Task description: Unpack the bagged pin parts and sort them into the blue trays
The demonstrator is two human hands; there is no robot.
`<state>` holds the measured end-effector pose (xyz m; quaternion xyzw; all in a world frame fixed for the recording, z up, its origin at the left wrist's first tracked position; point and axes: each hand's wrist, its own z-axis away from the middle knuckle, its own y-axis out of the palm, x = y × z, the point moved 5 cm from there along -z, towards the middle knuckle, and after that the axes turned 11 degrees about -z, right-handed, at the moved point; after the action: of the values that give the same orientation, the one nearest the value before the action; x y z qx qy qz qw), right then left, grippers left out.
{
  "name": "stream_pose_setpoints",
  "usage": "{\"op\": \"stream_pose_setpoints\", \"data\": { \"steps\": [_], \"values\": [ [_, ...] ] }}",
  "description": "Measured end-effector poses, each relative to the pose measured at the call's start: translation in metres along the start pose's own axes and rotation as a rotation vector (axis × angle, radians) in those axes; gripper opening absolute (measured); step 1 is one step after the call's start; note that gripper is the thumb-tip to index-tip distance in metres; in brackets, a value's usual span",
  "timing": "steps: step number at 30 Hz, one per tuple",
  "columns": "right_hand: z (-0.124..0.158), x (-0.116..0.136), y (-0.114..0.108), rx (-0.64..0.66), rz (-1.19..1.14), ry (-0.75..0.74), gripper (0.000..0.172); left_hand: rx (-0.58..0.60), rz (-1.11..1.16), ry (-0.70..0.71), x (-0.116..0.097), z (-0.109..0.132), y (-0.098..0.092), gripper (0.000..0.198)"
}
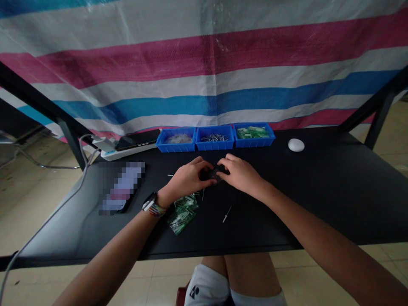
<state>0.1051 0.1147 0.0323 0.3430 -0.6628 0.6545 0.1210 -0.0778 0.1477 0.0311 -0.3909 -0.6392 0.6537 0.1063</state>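
My left hand (190, 176) and my right hand (239, 171) meet over the middle of the black table, fingers curled. Between their fingertips is a small dark flat piece (216, 173), hard to tell from the tabletop; its kind does not show. Below my left wrist lie several small green and clear packets (182, 213) filled with metal pins that look like rivets. One loose rivet (227, 214) rests nearer the front edge. Another rivet (203, 194) lies just under my left hand, and a third (170, 175) is partly hidden behind it.
Three blue bins stand at the back: one with clear plastic pieces (176, 146), one with metal rivets (214, 145), one with green packets (255, 143). A white mouse-shaped object (296, 145) sits right. At left are a blurred phone (123, 189) and a white power strip (127, 152) with cables.
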Motion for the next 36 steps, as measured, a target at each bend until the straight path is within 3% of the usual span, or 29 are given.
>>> {"op": "stream_pose_setpoints", "data": {
  "steps": [4,8,12,15,19,24,30,36],
  "values": [
    [0.001,0.003,0.0,-0.024,0.02,-0.012,0.019,0.022,0.032,-0.005,0.001,0.0,-0.002,0.037],
    [-0.001,0.002,0.002,-0.035,-0.109,-0.01,0.014,0.027,0.11,-0.017,0.002,0.0,-0.002,0.033],
    [-0.009,-0.008,0.011,-0.013,-0.522,0.046,0.016,0.004,0.256,-0.066,0.005,-0.001,0.001,0.03],
    [-0.012,-0.014,0.014,-0.006,-0.848,0.118,0.021,-0.033,0.498,-0.082,0.006,-0.002,0.002,0.035],
    [-0.011,-0.01,0.016,0.069,-1.079,0.165,0.025,-0.078,0.743,-0.079,0.003,-0.006,-0.004,0.035],
    [-0.008,-0.002,0.018,0.101,-1.183,0.165,0.035,-0.071,0.805,-0.111,-0.002,-0.005,-0.012,0.034],
    [-0.009,-0.001,0.018,0.009,-1.263,0.182,0.035,0.006,0.814,-0.116,-0.008,-0.003,-0.012,0.034],
    [-0.008,-0.004,0.024,-0.038,-1.318,0.261,0.035,-0.01,0.843,-0.072,-0.009,-0.003,-0.013,0.03]
  ]
}}
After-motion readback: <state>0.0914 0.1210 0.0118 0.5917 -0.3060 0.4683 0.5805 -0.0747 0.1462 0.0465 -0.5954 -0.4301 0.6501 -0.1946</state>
